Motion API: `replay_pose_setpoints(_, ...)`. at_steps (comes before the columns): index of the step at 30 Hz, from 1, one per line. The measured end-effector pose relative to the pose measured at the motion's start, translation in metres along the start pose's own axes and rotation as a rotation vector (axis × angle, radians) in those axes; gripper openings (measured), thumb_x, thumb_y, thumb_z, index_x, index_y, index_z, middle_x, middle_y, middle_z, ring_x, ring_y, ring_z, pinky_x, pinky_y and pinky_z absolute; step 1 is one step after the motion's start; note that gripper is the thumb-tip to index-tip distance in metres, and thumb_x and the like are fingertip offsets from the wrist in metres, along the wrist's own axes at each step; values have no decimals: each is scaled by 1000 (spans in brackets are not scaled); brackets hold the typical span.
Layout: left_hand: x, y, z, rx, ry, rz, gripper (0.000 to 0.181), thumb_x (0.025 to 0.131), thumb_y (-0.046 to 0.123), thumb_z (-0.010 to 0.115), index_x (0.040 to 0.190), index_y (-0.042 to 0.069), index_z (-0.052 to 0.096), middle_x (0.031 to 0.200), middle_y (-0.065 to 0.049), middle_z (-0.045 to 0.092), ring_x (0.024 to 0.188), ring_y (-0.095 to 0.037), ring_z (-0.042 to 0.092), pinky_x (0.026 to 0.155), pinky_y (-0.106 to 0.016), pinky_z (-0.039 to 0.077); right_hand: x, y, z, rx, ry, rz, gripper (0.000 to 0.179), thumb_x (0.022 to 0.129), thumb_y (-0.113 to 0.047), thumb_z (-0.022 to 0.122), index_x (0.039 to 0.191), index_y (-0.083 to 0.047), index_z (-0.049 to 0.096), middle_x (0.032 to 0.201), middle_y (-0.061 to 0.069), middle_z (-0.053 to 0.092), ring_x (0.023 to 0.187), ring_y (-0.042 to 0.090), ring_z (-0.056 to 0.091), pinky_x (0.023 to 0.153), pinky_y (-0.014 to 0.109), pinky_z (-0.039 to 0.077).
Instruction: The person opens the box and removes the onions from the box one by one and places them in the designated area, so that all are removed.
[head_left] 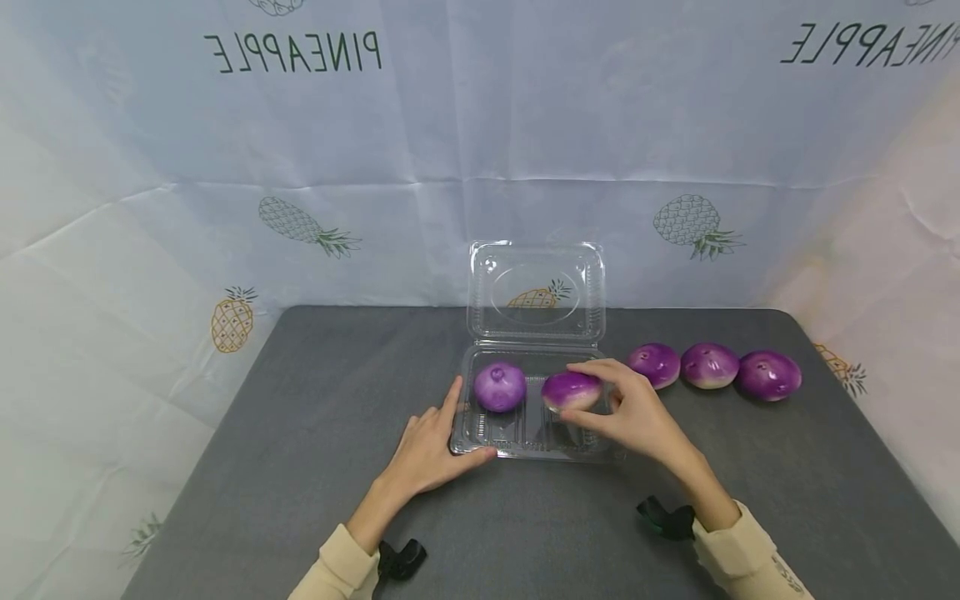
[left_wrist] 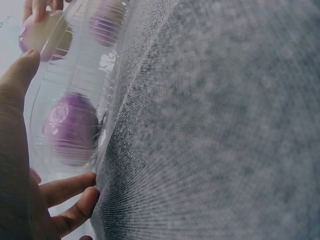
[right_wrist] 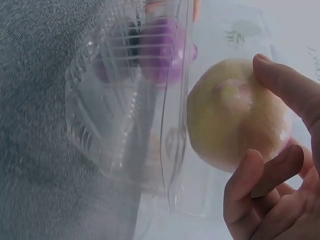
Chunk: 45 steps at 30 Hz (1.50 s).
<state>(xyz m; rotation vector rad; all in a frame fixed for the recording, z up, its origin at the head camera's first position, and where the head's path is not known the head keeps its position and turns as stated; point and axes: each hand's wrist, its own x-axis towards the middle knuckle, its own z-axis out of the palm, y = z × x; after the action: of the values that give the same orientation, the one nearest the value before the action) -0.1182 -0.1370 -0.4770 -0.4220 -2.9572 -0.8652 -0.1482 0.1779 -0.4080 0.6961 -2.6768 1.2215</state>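
Observation:
A clear plastic clamshell box (head_left: 534,454) lies on the grey table with its lid (head_left: 536,292) standing up at the back. Its left half holds a purple turnip (head_left: 500,387), nub upward. My right hand (head_left: 633,412) pinches a purple-and-cream turnip (head_left: 572,388) between thumb and fingers, over the box's right half. In the right wrist view this turnip (right_wrist: 235,120) turns its cream side to the camera, just above the rim. My left hand (head_left: 427,450) spreads thumb and index finger around the box's front left corner, touching its edges.
To the right of the box, three more purple turnips sit in a row: a left one (head_left: 655,365), a middle one (head_left: 709,365) and a right one (head_left: 768,375). A pineapple-print cloth (head_left: 420,125) hangs behind the grey table (head_left: 337,375).

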Motion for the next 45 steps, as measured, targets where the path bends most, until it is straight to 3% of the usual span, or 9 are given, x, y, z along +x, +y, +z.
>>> replay_pose_setpoints(8, 1, -1, 0, 7, 6, 1, 118, 77, 71, 72, 165, 14, 19, 141, 0, 67, 113, -28, 66, 95, -50, 42, -10, 2, -12, -48, 56, -34, 56, 76, -23, 91, 126, -10, 71, 121, 12, 70, 51, -1, 30, 49, 22, 34)
replay_pose_setpoints(17, 0, -1, 0, 6, 9, 2, 117, 77, 71, 72, 165, 14, 19, 140, 1, 67, 113, -28, 66, 95, -50, 42, -25, 4, -29, -106, 99, 13, 57, 74, -22, 93, 126, -14, 71, 122, 12, 69, 49, -3, 26, 46, 23, 32)
replay_pose_setpoints(29, 1, -2, 2, 2, 11, 9, 118, 77, 72, 72, 165, 15, 19, 140, 1, 67, 113, -28, 66, 95, -49, 42, -43, 14, -45, -136, 163, 28, 61, 71, -17, 94, 127, -12, 70, 96, -1, 60, 49, -5, 26, 45, 22, 30)
replay_pose_setpoints(45, 0, -1, 1, -3, 1, -4, 118, 77, 72, 73, 165, 17, 18, 141, 2, 66, 115, -27, 65, 96, -50, 41, -69, 38, -62, -206, 150, 143, 63, 72, -22, 94, 129, -14, 69, 109, 10, 65, 46, -3, 26, 43, 24, 29)
